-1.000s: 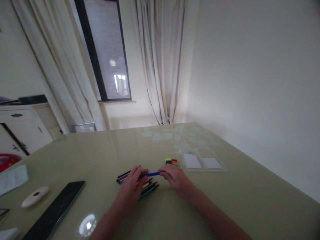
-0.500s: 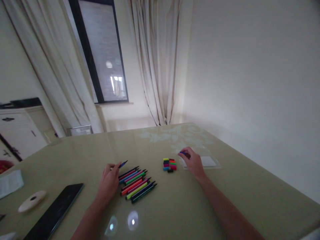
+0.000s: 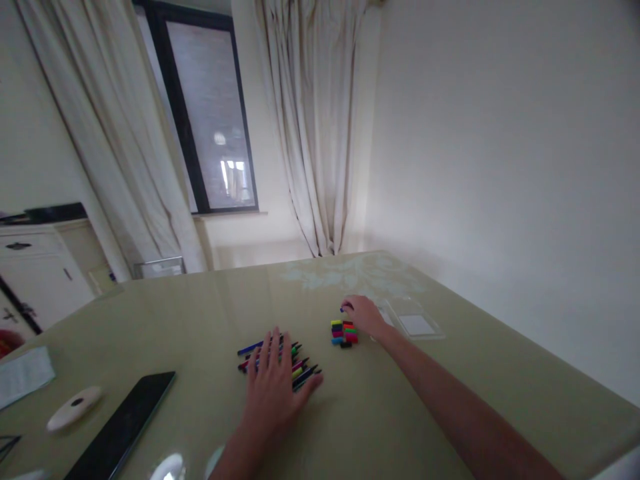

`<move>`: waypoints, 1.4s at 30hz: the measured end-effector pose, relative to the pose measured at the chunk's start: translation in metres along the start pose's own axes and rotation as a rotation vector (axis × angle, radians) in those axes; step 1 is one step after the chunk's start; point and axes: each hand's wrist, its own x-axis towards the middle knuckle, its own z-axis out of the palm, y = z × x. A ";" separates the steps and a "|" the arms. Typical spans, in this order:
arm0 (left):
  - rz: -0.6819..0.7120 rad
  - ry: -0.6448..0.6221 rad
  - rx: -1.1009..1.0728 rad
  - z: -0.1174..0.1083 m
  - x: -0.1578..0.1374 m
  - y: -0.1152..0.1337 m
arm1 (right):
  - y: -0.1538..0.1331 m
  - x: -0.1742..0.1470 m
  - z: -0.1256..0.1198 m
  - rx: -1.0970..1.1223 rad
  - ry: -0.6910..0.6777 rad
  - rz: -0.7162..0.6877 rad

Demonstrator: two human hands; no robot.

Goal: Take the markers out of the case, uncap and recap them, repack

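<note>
My left hand (image 3: 274,380) lies over a row of uncapped felt-tip pens (image 3: 306,373), its fingers stretched out and covering most of them. A blue felt-tip pen (image 3: 249,348) lies at the far side of the row, its front part under my fingers. My right hand (image 3: 361,313) pinches a small blue pen cap (image 3: 343,309) just beyond the group of loose caps (image 3: 345,333). Those caps lie close together in two columns of mixed colours, with a black cap (image 3: 346,345) at the near end.
A clear plastic case (image 3: 435,331) with a white card lies right of my right hand. On the left are a black tablet-like slab (image 3: 123,427), a white oval object (image 3: 75,408) and a pale folded sheet (image 3: 26,375). A wall (image 3: 500,200) borders the table's right side.
My left hand has let go of the blue pen, now lying with the others, and has spread flat over the row. My right hand has moved left toward the caps, still holding the blue cap.
</note>
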 end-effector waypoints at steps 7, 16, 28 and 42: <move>-0.041 -0.005 0.076 0.010 -0.011 0.007 | 0.007 0.005 0.005 -0.047 -0.097 -0.005; -0.136 -0.158 0.044 0.000 -0.001 0.001 | -0.003 0.001 0.002 0.011 -0.062 -0.058; -0.528 0.109 -0.471 0.013 0.032 -0.049 | -0.107 -0.086 0.038 0.271 0.002 -0.364; -0.563 0.112 -0.622 0.014 0.047 -0.024 | -0.138 -0.125 0.053 0.203 -0.232 -0.589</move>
